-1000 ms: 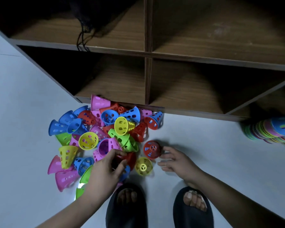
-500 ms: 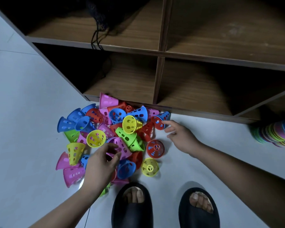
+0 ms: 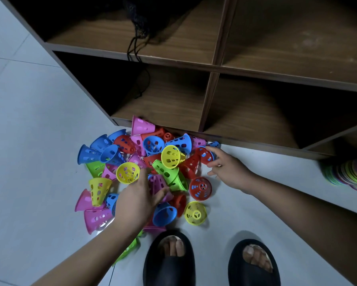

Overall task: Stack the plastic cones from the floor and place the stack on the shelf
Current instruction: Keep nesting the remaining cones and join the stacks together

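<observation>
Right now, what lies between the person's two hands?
In the head view, green cones and a red cone standing mouth-down lie between the left hand, gripping a pink cone, and the right hand.

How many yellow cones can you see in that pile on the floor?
4: the top yellow cone mid-pile, the middle yellow cone beside the left hand, the left-edge yellow cone, and the front yellow cone near the slippers. Others may be hidden underneath.
</observation>
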